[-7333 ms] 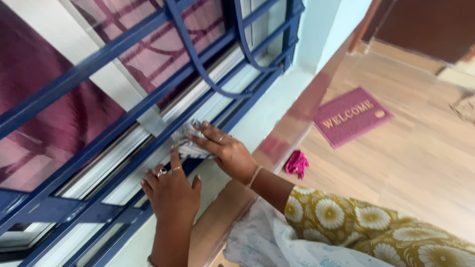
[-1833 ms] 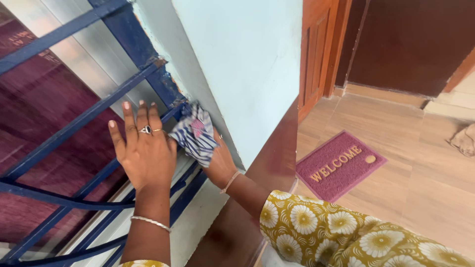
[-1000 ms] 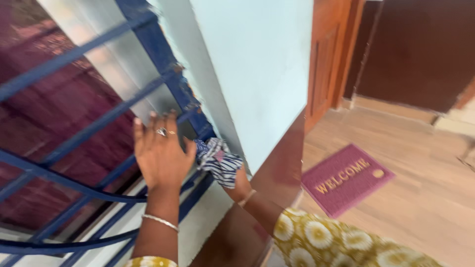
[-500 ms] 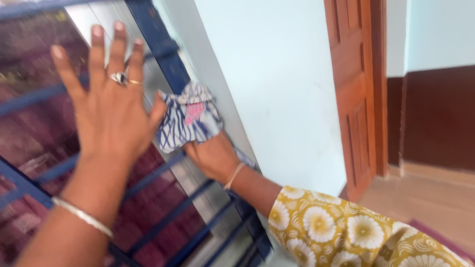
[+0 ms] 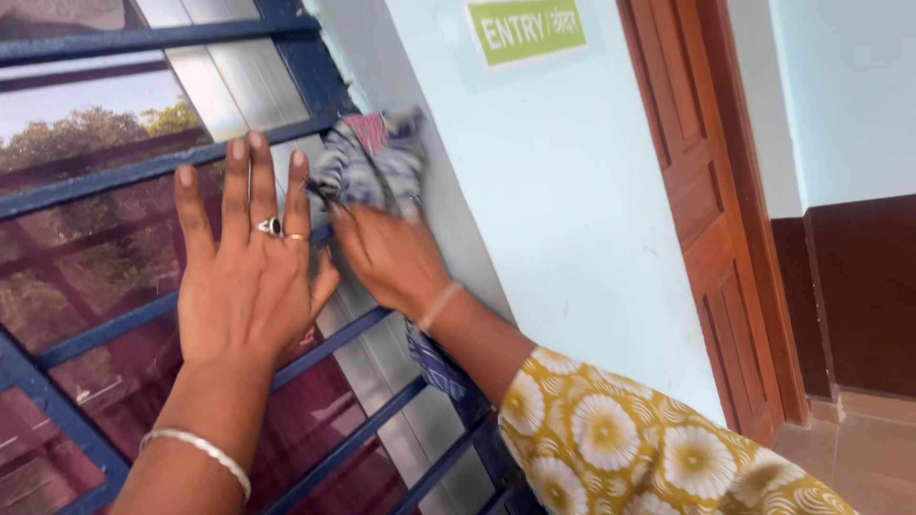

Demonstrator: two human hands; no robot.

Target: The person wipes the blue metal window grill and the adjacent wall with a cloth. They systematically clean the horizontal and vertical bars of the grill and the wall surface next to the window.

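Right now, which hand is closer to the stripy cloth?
The right hand. It holds the stripy cloth against the blue window grille. The left hand lies flat on the bars just beside it.

Pale blue wall, wooden door and dark skirting beside a barred window

A pale blue painted wall [image 5: 572, 219] fills the middle of the view, with a green rectangular sign with pale lettering [image 5: 527, 29] fixed near its top edge. To the right of it stands a brown panelled wooden door [image 5: 720, 219], upright in its frame and reaching down to a strip of light brown tiled floor [image 5: 859, 458] in the lower right corner. Beyond the door, a second stretch of pale wall [image 5: 849, 95] sits above a dark brown skirting band [image 5: 863, 296]. At the upper left, the tinted window glass [image 5: 95, 119] reflects green trees and bright sky.
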